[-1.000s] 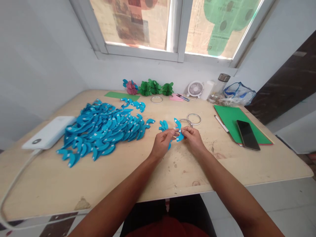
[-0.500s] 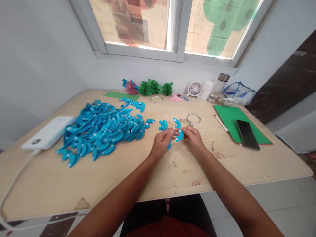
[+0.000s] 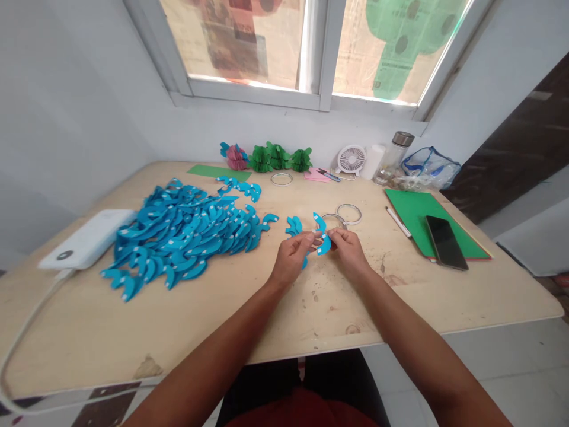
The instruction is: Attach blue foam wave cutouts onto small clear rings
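Note:
Both my hands meet over the middle of the wooden table (image 3: 200, 332). My left hand (image 3: 291, 258) and my right hand (image 3: 351, 252) pinch the same curved blue paper piece (image 3: 320, 233) between their fingertips, held just above the tabletop. A second blue piece (image 3: 294, 225) lies right behind my left hand. A large heap of like blue curved pieces (image 3: 186, 231) with small white tabs spreads over the table to the left. A clear tape ring (image 3: 334, 219) lies just beyond my fingers, partly hidden by them.
A white power bank (image 3: 86, 239) with a cable sits at the left edge. Another tape ring (image 3: 349, 213), a pen (image 3: 399, 222), a green sheet (image 3: 422, 216) with a phone (image 3: 446, 242) lie right. Paper flowers (image 3: 271, 158), a small fan (image 3: 351, 160), a bottle (image 3: 395, 155) and a bag (image 3: 427, 169) line the back.
My fingers have shifted slightly on the blue piece, which has moved a little toward my left hand. Nothing else has moved.

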Demonstrator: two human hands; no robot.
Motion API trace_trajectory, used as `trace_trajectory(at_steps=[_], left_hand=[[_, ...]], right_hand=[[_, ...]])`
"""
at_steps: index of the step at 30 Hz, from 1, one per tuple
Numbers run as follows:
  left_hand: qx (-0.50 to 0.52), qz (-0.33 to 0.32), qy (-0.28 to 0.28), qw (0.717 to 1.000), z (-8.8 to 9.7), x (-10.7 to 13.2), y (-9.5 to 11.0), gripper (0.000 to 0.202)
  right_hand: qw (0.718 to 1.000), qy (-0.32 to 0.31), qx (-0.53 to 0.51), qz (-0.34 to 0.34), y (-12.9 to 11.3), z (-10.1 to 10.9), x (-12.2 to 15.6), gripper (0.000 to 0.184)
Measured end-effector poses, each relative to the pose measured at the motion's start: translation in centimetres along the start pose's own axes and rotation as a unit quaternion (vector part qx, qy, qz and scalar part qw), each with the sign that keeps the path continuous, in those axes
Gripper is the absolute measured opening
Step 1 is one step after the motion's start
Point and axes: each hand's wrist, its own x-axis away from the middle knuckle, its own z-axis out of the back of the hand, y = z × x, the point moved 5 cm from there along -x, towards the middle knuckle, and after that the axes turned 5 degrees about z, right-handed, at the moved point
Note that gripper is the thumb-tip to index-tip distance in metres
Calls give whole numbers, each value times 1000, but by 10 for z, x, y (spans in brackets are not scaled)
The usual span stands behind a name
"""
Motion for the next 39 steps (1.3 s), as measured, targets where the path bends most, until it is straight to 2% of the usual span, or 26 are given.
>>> trace_trajectory(at_steps=[5, 11, 16, 20, 25, 32, 39], left_hand=[[35, -4, 9, 999, 3, -6, -6, 40], [66, 13, 15, 998, 6, -9, -9, 39], [69, 27, 9, 997, 7, -8, -9, 41], [74, 49, 26, 996, 9, -10, -14, 43], [98, 37, 34, 994, 8, -14, -15, 40], [67, 24, 19, 997, 7, -8, -6, 42], [34, 21, -7, 999, 5, -5, -1, 44]], right_hand=[[1000, 8, -17, -5, -1, 1, 0, 31], [1000, -24, 12, -7, 1, 0, 1, 24], [1000, -1, 21, 1, 2, 4, -2, 23], [999, 14, 39, 11, 0, 7, -3, 25], [997, 15, 65, 29, 1, 8, -3, 26], [986, 22, 152, 71, -6, 6, 1, 27], [962, 28, 243, 118, -15, 2, 7, 25]])
